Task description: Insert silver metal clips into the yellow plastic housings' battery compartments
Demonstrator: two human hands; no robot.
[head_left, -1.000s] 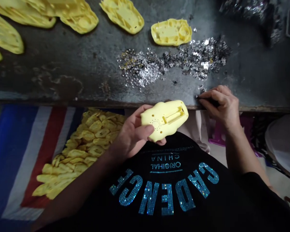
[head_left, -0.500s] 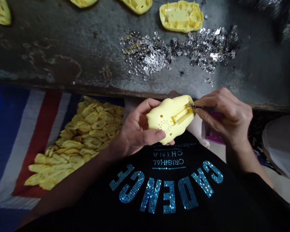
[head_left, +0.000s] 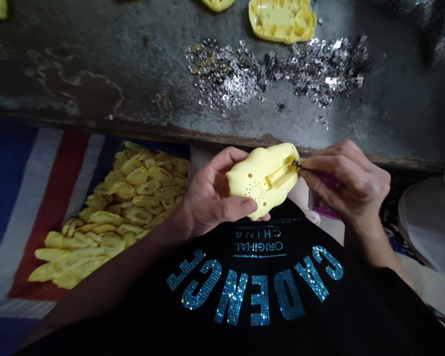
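My left hand (head_left: 218, 193) is wrapped round a yellow plastic shell (head_left: 257, 173), thumb on its outer face. The shell has round holes, a cluster of tiny perforations and a long open slot like a battery compartment. In a pinch at the slot's right end, my right hand (head_left: 346, 173) has a small metal contact plate (head_left: 296, 163). The plate is at the slot's edge; whether it is seated in the wall I cannot tell. Just beyond the hands, a heap of similar small metal plates (head_left: 233, 81) lies on the dark metal table.
Another yellow shell (head_left: 282, 22), hollow side up, lies on the table (head_left: 141, 59) behind the metal heap. Many yellow shells (head_left: 133, 202) are piled on striped cloth (head_left: 40, 207) at lower left. The table's worn front edge runs close beyond my hands.
The view has shifted slightly. The right hand's grip has drawn back a little from the slot, and more of the metal plate shows at its end. The left hand keeps its hold.
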